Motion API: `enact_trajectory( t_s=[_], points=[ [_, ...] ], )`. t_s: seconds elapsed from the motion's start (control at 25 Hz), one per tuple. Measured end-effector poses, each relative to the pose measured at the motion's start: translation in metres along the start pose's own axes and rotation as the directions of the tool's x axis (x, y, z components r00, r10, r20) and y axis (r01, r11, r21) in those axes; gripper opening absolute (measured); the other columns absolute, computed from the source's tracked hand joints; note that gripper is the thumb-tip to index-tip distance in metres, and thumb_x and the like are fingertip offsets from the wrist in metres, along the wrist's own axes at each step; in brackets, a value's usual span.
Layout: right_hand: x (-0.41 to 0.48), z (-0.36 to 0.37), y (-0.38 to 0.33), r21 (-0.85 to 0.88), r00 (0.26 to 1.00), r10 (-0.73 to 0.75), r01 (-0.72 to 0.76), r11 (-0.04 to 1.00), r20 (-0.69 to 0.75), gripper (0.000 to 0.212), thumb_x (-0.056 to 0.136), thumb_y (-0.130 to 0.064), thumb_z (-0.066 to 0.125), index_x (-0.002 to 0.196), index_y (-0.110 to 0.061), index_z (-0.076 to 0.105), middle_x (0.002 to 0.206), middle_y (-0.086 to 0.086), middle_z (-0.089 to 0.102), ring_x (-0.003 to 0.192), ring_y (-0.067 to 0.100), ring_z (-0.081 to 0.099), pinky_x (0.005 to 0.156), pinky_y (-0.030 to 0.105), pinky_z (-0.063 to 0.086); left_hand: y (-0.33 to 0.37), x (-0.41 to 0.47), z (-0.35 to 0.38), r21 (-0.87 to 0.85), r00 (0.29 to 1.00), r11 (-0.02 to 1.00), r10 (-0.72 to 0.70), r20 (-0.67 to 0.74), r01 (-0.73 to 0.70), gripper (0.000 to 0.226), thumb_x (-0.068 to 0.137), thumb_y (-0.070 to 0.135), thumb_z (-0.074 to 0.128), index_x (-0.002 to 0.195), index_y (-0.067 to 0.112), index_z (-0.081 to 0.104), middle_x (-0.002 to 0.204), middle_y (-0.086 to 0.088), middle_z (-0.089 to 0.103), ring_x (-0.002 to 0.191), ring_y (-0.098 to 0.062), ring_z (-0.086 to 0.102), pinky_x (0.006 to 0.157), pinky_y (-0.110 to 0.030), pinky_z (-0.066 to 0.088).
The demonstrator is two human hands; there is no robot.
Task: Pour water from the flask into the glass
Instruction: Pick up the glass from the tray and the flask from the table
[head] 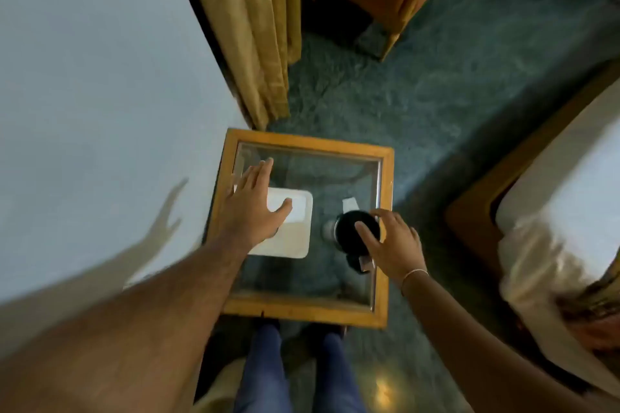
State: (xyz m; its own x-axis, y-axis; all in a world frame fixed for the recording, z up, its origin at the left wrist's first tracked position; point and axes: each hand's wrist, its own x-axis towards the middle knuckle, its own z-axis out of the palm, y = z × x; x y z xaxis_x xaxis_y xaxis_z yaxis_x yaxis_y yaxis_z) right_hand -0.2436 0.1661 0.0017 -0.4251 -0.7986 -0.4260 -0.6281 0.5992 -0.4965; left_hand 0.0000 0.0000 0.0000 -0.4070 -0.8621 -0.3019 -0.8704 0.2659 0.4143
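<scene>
A small glass-topped table [382, 238] with a wooden frame is seen from above. The flask [356, 232], black-capped, stands upright on the right side of the glass top. The right hand [391, 243] is placed over the cap, fingers [365, 234] spread and curled loosely; the thumb lies on the cap, but a closed grip is not seen. The left hand [255, 203] is held over a white tray [295, 238] at the left side, fingers extended and slightly apart, holding nothing. A glass cannot be made out with certainty. Blue trouser legs [261, 369] are seen below the table.
</scene>
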Motion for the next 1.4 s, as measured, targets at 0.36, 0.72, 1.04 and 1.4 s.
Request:
enact_trajectory(
  t_s=[0.36,0.72,1.04,1.4],
  points=[
    [-0.015,0.114,0.047,0.806,0.906,0.419,-0.204,0.556,-0.060,0.059,0.091,-0.058,0.065,0.111,-0.003,0.061,0.084,-0.001,0.066,0.073,0.003,0.064,0.070,0.021,0.054,-0.076,0.005,0.153,-0.230,0.945,0.920,-0.286,0.160,0.318,0.120,0.080,0.055,0.089,0.170,0.031,0.013,0.175,-0.001,0.033,0.154,-0.031,0.042,0.122,-0.059,0.042],
    [-0.009,0.129,0.069,0.845,0.987,0.157,-0.049,0.533,-0.042,0.087,0.096,-0.070,0.052,0.064,0.010,0.055,0.059,0.024,0.055,0.054,0.040,0.049,0.059,0.040,0.044,-0.108,0.029,0.198,-0.288,0.919,0.876,-0.337,0.207,0.386,0.089,0.084,0.033,0.091,0.154,0.032,0.036,0.150,-0.003,0.057,0.128,-0.028,0.060,0.112,-0.051,0.055],
    [0.029,0.094,0.035,0.861,0.954,0.186,0.114,0.497,-0.234,0.070,0.098,-0.049,0.061,0.054,0.001,0.041,0.046,0.011,0.033,0.041,0.022,0.034,0.046,0.030,0.031,-0.102,0.022,0.171,-0.379,0.956,0.877,-0.275,0.106,0.294,0.070,0.078,0.046,0.093,0.131,0.039,0.047,0.130,0.012,0.064,0.116,-0.016,0.063,0.095,-0.035,0.062],
    [0.001,-0.134,-0.110,0.866,0.929,-0.002,0.345,0.361,-0.370,0.062,0.097,-0.048,0.053,0.052,-0.007,0.041,0.048,0.019,0.028,0.042,0.028,0.033,0.047,0.019,0.032,0.012,0.007,-0.021,-0.557,0.981,0.831,-0.107,-0.162,-0.002,0.068,0.077,0.066,0.084,0.134,0.045,0.053,0.127,0.028,0.063,0.118,0.005,0.062,0.091,-0.008,0.051]
  ],
)
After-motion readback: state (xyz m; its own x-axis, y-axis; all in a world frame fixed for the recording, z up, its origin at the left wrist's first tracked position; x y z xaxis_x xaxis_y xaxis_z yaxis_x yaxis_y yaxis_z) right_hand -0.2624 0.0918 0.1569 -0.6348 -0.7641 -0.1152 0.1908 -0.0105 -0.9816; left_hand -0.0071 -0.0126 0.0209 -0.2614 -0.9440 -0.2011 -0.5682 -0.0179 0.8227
